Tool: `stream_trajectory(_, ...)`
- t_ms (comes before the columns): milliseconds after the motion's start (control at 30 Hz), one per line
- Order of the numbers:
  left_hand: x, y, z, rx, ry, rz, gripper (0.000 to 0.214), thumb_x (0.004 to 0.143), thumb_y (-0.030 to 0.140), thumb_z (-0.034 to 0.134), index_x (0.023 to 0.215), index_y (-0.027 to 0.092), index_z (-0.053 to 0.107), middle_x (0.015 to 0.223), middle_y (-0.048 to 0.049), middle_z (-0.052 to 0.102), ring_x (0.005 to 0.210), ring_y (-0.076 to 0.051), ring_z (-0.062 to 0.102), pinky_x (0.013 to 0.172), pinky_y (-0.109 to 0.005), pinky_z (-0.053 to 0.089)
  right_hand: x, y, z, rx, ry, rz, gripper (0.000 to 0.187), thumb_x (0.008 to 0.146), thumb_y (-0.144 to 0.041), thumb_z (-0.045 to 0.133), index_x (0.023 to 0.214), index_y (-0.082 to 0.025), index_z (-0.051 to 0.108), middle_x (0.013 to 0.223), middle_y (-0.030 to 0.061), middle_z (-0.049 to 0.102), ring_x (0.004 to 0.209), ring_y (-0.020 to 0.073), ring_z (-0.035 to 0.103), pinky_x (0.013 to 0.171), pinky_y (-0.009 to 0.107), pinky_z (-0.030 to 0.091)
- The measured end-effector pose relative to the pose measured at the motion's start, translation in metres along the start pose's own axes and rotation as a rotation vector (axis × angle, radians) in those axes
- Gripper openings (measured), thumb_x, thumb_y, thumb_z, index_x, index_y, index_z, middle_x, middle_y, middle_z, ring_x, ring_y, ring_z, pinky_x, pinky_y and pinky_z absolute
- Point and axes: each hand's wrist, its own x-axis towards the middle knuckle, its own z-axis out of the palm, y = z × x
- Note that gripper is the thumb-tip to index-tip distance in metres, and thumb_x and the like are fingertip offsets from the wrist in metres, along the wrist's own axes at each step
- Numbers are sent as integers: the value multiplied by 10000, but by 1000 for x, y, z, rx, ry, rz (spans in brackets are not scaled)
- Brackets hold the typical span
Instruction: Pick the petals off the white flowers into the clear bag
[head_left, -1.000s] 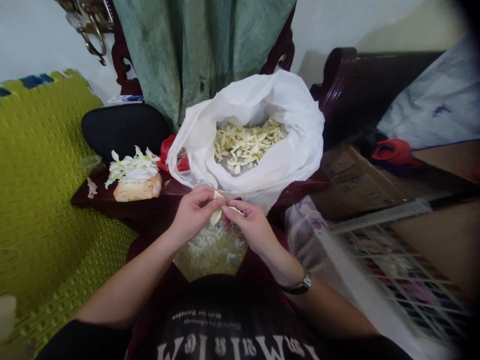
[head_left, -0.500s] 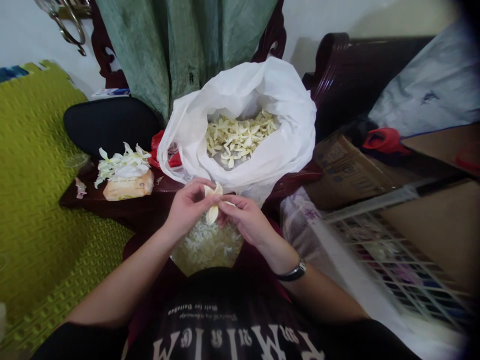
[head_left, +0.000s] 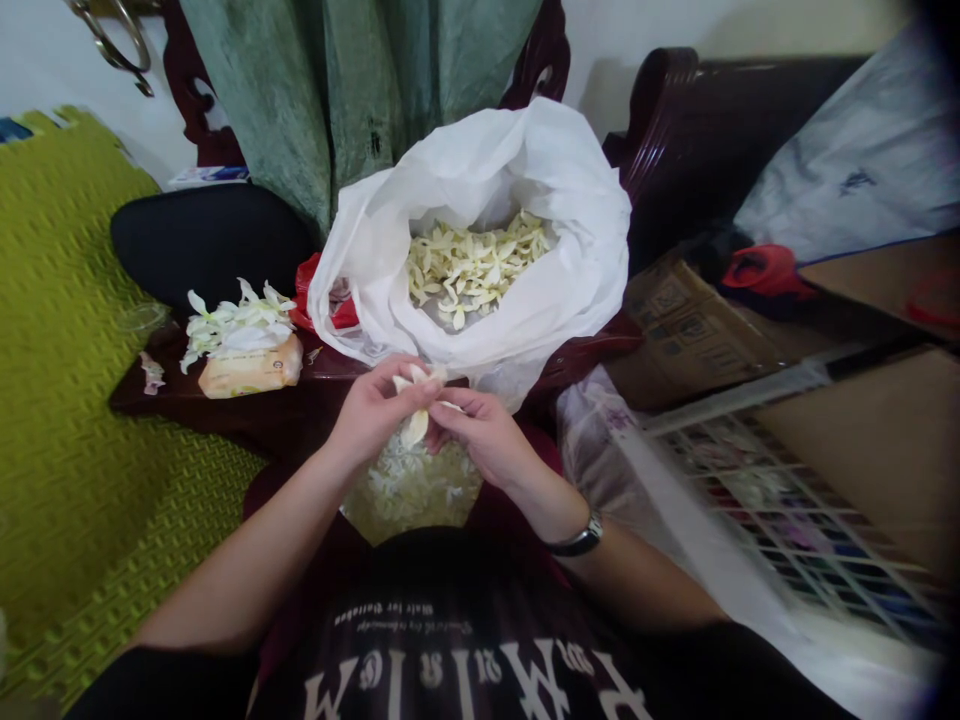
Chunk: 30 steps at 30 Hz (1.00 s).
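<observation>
My left hand (head_left: 373, 412) and my right hand (head_left: 480, 433) meet at chest height, both pinching a pale cream flower (head_left: 414, 408) with narrow petals. Fingers hide part of the flower. Just below my hands, a clear plastic bag (head_left: 411, 492) in my lap holds white shreds. Ahead, a white plastic bag (head_left: 465, 170) stands open, filled with cream petals (head_left: 472, 265). On the dark wooden table (head_left: 180, 395) to the left, a heap of white-green petals (head_left: 238, 325) rests on a wrapped yellowish packet (head_left: 251, 367).
A black cushion (head_left: 210, 240) and red plastic (head_left: 322, 305) sit behind the table, beside a green curtain (head_left: 352, 100). A green foam mat (head_left: 75, 380) spreads left. On the right are a cardboard box (head_left: 694, 325), a white wire rack (head_left: 780, 500) and a dark wooden chair arm (head_left: 652, 120).
My hands have drawn closer together around the flower, which now sits lower between my fingers. The whole view has drifted slightly up and left.
</observation>
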Motion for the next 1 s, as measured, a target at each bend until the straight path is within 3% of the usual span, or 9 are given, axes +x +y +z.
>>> stream_trajectory(67,0,0,1,-27,-22,-47,219,780,357,846,865,179,752,974,-24,656,637,-101,618,573,-249,509,0,0,1,-17,10,-3,334,736,-507,849,856,-204,776,622,-16,686,550,140,637,574,290,561)
stream_trajectory(133,-2,0,2,-41,-35,-54,225,795,368,831,809,162,742,955,-30,666,562,-99,617,513,-262,507,0,-1,2,-43,16,-9,321,743,-507,842,820,-204,768,641,-13,696,552,138,638,573,288,561)
stream_trajectory(333,-4,-1,8,-136,-34,-97,309,769,349,853,763,199,583,549,49,594,403,-158,591,417,-282,482,0,0,2,-90,28,-48,317,768,-508,818,801,-200,755,638,-15,687,552,137,634,583,294,569)
stream_trajectory(433,-3,-1,8,-128,5,-103,327,722,339,888,829,196,613,594,54,613,415,-136,588,417,-255,464,0,2,1,-102,38,-62,308,773,-503,813,826,-205,760,641,-13,690,550,143,635,586,308,579)
stream_trajectory(533,-2,1,7,-114,-50,-114,292,772,362,850,930,187,678,626,33,637,438,-148,610,439,-275,490,1,3,0,-113,46,-71,291,776,-486,813,863,-211,769,646,-13,693,546,143,637,578,307,580)
stream_trajectory(633,-3,2,8,-94,-103,-84,221,829,367,801,842,182,681,587,21,624,435,-168,618,449,-304,513,2,3,0,-120,46,-70,285,772,-481,812,837,-208,763,649,-13,691,550,141,639,570,299,578)
stream_trajectory(733,-4,0,10,-90,-31,-47,274,767,347,855,720,182,641,595,27,599,434,-158,605,433,-301,506,3,4,0,-124,41,-71,297,775,-492,805,784,-202,741,658,-11,693,562,139,643,582,300,584)
stream_trajectory(900,-3,-6,10,-128,27,-82,291,718,307,893,770,197,629,600,49,582,435,-128,562,429,-267,464,2,5,0,-110,48,-61,324,766,-513,804,783,-198,731,662,-9,697,566,139,654,581,297,582)
stream_trajectory(1000,-1,-7,6,-20,72,-23,244,723,318,891,777,175,701,801,-1,650,581,-109,601,515,-245,476,2,5,-1,-107,52,-57,317,773,-502,800,812,-193,737,659,-14,691,557,132,652,575,289,576)
